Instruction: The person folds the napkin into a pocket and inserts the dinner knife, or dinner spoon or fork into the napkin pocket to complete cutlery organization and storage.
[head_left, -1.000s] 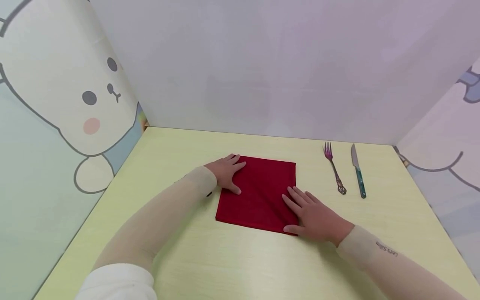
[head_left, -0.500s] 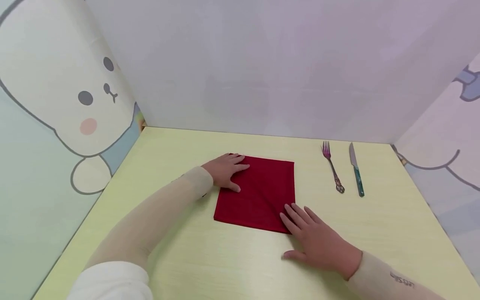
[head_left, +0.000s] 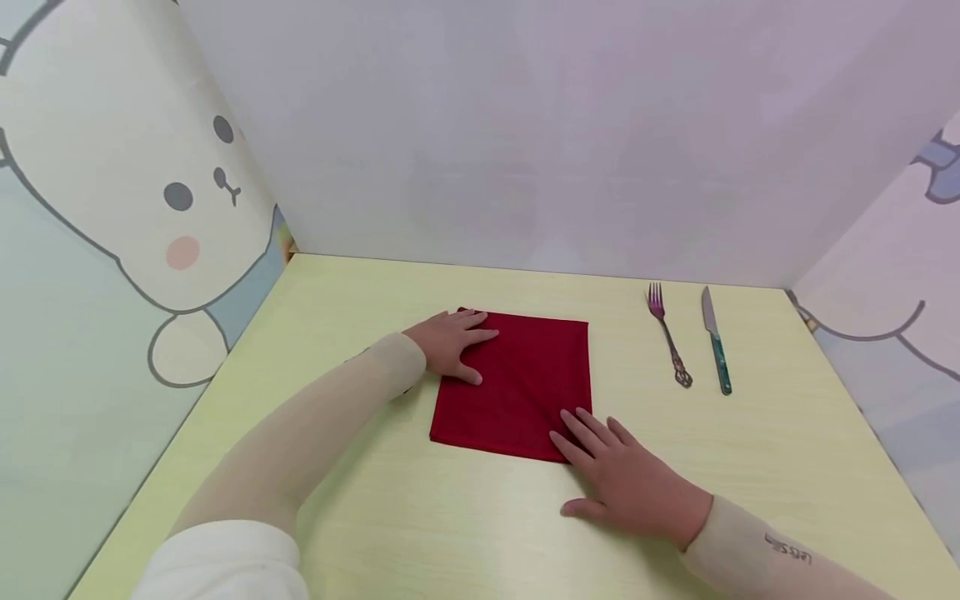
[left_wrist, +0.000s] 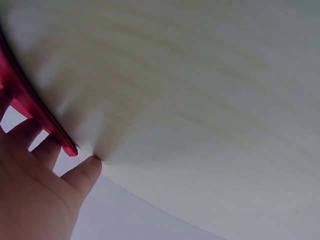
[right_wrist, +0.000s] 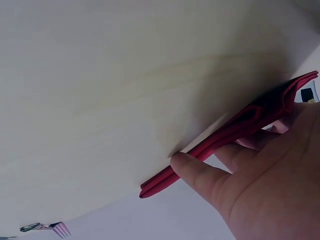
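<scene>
A red cloth napkin (head_left: 521, 379), folded into a square, lies flat in the middle of the table. Across its far left corner rests my left hand (head_left: 446, 343), its fingers spread and straight. My right hand (head_left: 630, 483) has straight fingertips on the near right corner, while its thumb lies off the cloth on the tabletop. In the left wrist view the napkin's edge (left_wrist: 37, 107) runs under the fingers, one fingertip just beyond its end. The right wrist view shows stacked layers along the folded edge (right_wrist: 200, 150), slightly puffed near the corner, which the hand partly hides.
A fork (head_left: 669, 337) with an ornate handle lies right of the napkin, tines away from me. Beside it is a knife (head_left: 716, 343) with a green handle. The pale wood table (head_left: 450, 517) ends at a light curtain (head_left: 525, 150) behind; printed panels flank both sides.
My right hand has slid toward me along the napkin's right side, down to the near corner, then shifted slightly left. My left hand has shifted slightly left at the far corner.
</scene>
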